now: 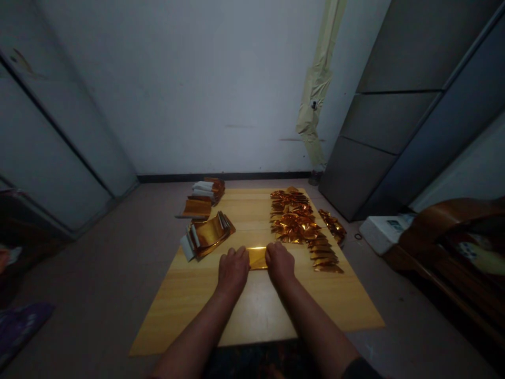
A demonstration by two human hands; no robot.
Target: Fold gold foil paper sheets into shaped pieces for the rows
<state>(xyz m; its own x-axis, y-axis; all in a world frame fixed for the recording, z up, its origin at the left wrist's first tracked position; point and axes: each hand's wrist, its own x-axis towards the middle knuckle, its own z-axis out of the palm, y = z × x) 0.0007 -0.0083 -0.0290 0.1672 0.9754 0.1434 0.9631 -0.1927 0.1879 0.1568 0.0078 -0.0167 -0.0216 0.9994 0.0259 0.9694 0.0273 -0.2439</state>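
A folded sheet of gold foil (257,258) lies on a light wooden board (185,310) between my two hands. My left hand (232,270) holds the foil's left end with curled fingers, and my right hand (280,262) holds its right end the same way. Crumpled gold foil pieces (292,217) lie heaped beyond my right hand. Folded gold strips (325,257) lie in an overlapping row to the right. To the left stands a bundle of gold and white sheets (207,237). Part of the foil is hidden under my fingers.
Another gold-and-white stack (203,193) lies on the floor behind the board. Grey cabinets (394,110) stand at the right, beside a white box (384,232) and a brown wooden chair (445,247). A cream cloth (315,89) hangs on the back wall.
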